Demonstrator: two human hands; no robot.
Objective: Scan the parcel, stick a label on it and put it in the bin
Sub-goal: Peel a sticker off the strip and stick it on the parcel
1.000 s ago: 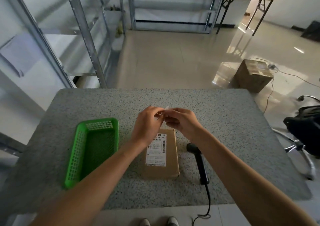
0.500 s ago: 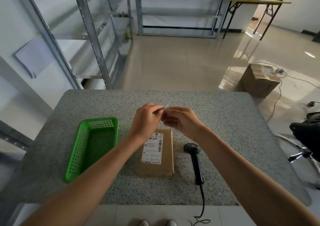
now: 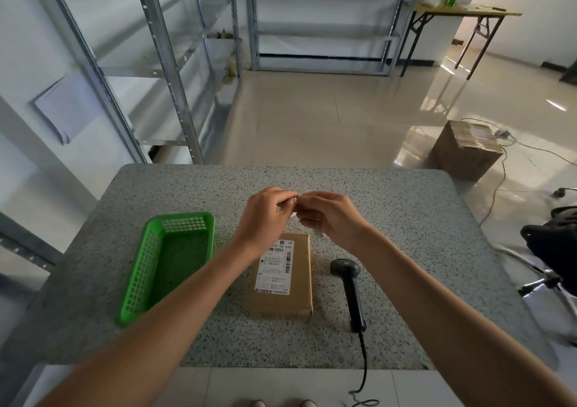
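Left hand point(image 3: 265, 216) and right hand point(image 3: 327, 216) pinch a small label point(image 3: 293, 216) together above the parcel point(image 3: 301, 269), probably peeling it. Parcel flat on tabletop point(image 3: 406, 219), between green bin point(image 3: 184, 219) and scanner point(image 3: 351, 285).

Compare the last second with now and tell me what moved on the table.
Little moved. Both hands, left hand and right hand, remain together above the parcel, pinching a small pale slip. Nothing was picked up or released. Parcel, green bin and scanner lie where they were; only the camera tilted.
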